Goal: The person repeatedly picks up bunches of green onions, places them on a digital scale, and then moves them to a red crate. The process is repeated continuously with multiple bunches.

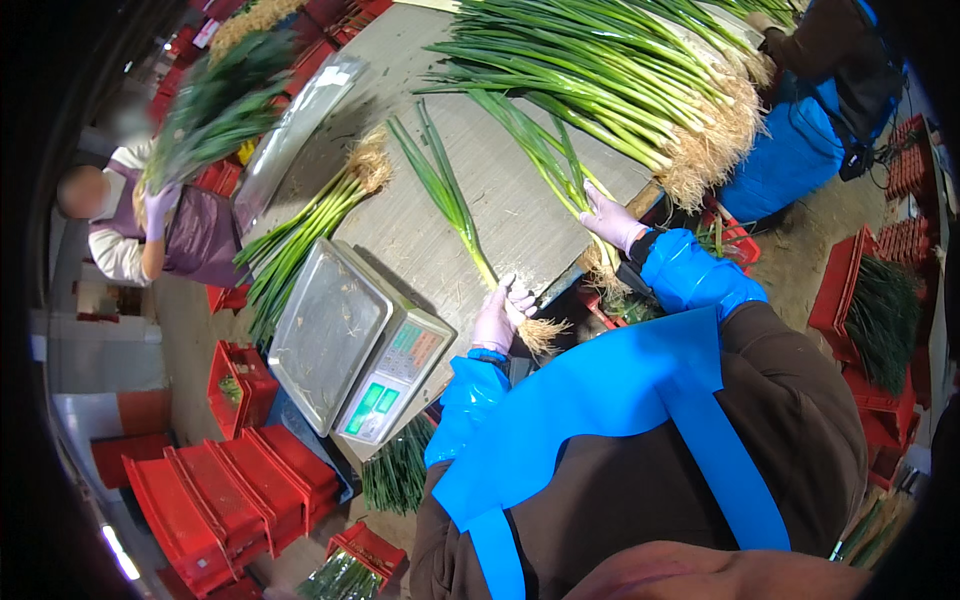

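My left hand (pixel 501 315), in a pale glove, grips a green onion (pixel 459 214) low on its white stem. The roots stick out below the fingers, and the leaves point away over the table (pixel 517 199). My right hand (pixel 611 219), gloved too, is closed around a few more green onions (pixel 536 150); their roots hang over the table's edge. Beyond it lies a large heap of green onions (pixel 600 82) with the roots towards the right. Left of my hands, a smaller bunch (pixel 319 214) rests on the table beside a digital scale (pixel 330 337).
Across the table a person (pixel 191 232) holds up a blurred bunch of green onions (pixel 217 112). Another person's sleeve (pixel 817 45) shows at upper right. Red crates (pixel 232 487) stand at lower left, with more crates (pixel 840 292) holding greens at right. Clear plastic (pixel 300 127) covers the far edge.
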### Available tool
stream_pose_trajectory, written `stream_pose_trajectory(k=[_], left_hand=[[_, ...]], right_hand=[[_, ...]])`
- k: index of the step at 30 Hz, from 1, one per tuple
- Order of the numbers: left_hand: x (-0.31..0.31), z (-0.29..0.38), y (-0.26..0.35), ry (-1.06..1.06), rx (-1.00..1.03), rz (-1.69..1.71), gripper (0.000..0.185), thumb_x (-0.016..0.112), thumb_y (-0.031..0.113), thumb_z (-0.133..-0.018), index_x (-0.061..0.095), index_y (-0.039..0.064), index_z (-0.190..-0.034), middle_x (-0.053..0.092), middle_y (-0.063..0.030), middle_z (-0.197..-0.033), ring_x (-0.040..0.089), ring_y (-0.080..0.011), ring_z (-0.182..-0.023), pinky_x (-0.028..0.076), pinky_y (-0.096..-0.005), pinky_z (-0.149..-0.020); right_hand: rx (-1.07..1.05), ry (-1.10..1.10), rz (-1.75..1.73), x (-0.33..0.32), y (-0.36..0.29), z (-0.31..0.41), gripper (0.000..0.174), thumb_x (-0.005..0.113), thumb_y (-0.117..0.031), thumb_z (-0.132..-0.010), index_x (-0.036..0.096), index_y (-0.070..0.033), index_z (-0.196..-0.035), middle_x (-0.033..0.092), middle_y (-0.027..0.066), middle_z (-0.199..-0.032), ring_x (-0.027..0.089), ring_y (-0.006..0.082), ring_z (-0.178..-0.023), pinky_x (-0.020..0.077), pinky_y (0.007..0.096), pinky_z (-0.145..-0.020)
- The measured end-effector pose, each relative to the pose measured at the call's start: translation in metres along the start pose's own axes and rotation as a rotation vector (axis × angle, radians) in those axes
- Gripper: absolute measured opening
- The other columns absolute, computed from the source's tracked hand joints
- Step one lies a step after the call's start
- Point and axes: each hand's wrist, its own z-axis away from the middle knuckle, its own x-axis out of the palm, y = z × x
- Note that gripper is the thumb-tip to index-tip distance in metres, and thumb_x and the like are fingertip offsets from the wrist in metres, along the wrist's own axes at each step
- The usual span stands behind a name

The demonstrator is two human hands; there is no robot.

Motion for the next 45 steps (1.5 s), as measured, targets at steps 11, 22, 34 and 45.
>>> stream_pose_trajectory(k=[11, 22, 34, 45], left_hand=[[0.022, 0.003, 0.011, -0.007, -0.046, -0.183, 0.042, 0.053, 0.024, -0.101, 0.047, 0.003, -0.137, 0.065, -0.0160, -0.104, 0.066, -0.0301, -0.092, 0.055, -0.0440, -0.082], [0.073, -0.046, 0.001, 0.105, 0.004, -0.222, 0.030, 0.057, 0.025, -0.100, 0.057, 0.004, -0.121, 0.063, -0.0067, -0.105, 0.062, -0.0215, -0.093, 0.053, -0.0359, -0.082], [0.083, -0.036, -0.010, 0.000, -0.038, -0.245, 0.044, 0.056, 0.029, -0.101, 0.051, 0.004, -0.136, 0.063, -0.0050, -0.112, 0.060, -0.0154, -0.091, 0.051, -0.0302, -0.076], [0.076, -0.032, 0.001, 0.126, -0.151, -0.367, 0.043, 0.050, 0.040, -0.102, 0.055, 0.011, -0.133, 0.065, -0.0062, -0.104, 0.064, -0.0186, -0.087, 0.054, -0.0338, -0.076]], right_hand=[[0.245, -0.352, -0.751, -0.038, -0.090, 0.040, 0.059, 0.053, -0.022, -0.098, 0.029, -0.011, -0.151, 0.045, -0.0052, -0.073, 0.044, 0.0027, -0.060, 0.0387, 0.0164, -0.054], [0.195, -0.413, -0.481, 0.031, -0.122, 0.095, 0.065, 0.058, -0.029, -0.099, 0.025, -0.019, -0.155, 0.060, 0.0006, -0.094, 0.052, 0.0077, -0.071, 0.0451, 0.0240, -0.061], [0.235, -0.326, -0.795, 0.033, -0.091, 0.108, 0.056, 0.055, -0.014, -0.101, 0.032, -0.011, -0.153, 0.058, -0.0070, -0.090, 0.044, 0.0015, -0.067, 0.0390, 0.0167, -0.058], [0.335, 0.160, -0.737, 0.001, -0.039, 0.070, 0.021, 0.050, -0.019, -0.103, 0.052, -0.008, -0.120, 0.049, -0.0026, -0.066, 0.045, 0.0054, -0.052, 0.0349, 0.0197, -0.046]])
